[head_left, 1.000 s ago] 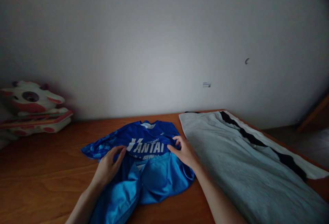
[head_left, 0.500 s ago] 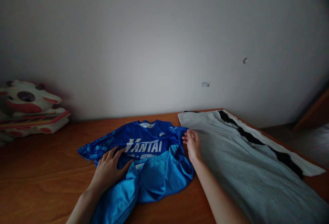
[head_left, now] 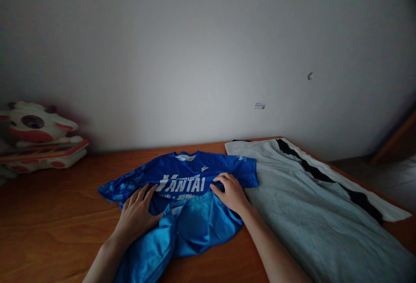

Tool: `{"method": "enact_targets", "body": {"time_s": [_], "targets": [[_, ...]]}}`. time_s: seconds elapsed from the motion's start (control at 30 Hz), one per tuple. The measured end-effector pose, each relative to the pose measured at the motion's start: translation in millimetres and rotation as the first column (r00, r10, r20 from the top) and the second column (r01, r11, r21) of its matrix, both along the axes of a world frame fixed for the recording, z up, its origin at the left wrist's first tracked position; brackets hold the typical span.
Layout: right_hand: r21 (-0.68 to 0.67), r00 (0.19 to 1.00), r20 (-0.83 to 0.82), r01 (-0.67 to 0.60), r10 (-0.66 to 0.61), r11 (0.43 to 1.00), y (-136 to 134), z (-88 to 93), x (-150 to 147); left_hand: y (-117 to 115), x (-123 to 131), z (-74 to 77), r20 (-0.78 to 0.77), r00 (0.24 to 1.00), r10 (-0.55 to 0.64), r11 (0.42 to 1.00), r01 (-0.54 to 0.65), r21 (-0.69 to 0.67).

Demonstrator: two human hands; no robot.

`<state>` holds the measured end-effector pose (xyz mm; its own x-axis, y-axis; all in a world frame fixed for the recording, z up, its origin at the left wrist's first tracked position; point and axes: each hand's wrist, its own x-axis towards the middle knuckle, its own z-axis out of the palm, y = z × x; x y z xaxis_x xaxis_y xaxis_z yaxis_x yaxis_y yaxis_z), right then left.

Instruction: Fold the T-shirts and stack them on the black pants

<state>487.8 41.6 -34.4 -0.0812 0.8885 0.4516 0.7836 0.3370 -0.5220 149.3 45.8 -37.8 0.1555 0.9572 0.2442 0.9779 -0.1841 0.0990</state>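
Note:
A blue sports jersey (head_left: 186, 166) with white lettering lies on the wooden table, its collar toward the wall. Its lower part is folded up and shows shiny lighter blue fabric (head_left: 201, 224). My left hand (head_left: 139, 209) rests on the jersey's left side, fingers spread, thumb near the lighter blue edge. On the right side, my right hand (head_left: 230, 192) lies over the jersey with thumb and fingers apart, below the small chest logo. The right sleeve (head_left: 245, 170) is stretched out flat and reaches the grey garment. Dark blue patterned cloth forms the left sleeve (head_left: 120, 187).
A grey garment (head_left: 292, 196) with black and white bands covers the right of the wooden table (head_left: 65, 222). At the far left stands a cow-shaped toy keyboard (head_left: 45, 135). A pale wall (head_left: 195, 66) with a hook (head_left: 310, 76) rises behind.
My right hand has let go of the right sleeve and moved left onto the jersey's front. The sleeve now lies spread to the right. My left hand has barely moved.

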Motion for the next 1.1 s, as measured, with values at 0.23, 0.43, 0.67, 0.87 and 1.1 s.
{"method": "enact_targets", "body": {"time_s": [0.23, 0.43, 0.67, 0.87, 1.1], "targets": [[-0.252, 0.983, -0.168, 0.025, -0.069, 0.967, 0, 9.6, 7, -8, 5, 36.2, 0.051, 0.998, 0.029, 1.000, -0.029, 0.010], [-0.061, 0.998, -0.056, 0.020, -0.024, 0.998, -2, 4.5, 7, -3, 8, 27.3, 0.082, 0.984, -0.160, 0.984, 0.153, 0.093], [-0.168, 0.976, 0.199, 0.126, -0.091, 0.978, -6, -3.5, 5, -1, -5, 1.7, -0.004, 0.994, 0.107, 0.989, -0.107, -0.099], [-0.272, 0.972, 0.226, 0.128, -0.066, 0.954, -7, -9.3, 8, 3, -10, 0.0, 0.011, 0.999, -0.039, 0.999, 0.039, -0.011], [-0.288, 0.971, 0.237, 0.050, 0.021, 0.956, -8, 1.5, 10, 0, -3, 7.9, 0.000, 0.997, -0.079, 0.997, 0.079, -0.010]]}}
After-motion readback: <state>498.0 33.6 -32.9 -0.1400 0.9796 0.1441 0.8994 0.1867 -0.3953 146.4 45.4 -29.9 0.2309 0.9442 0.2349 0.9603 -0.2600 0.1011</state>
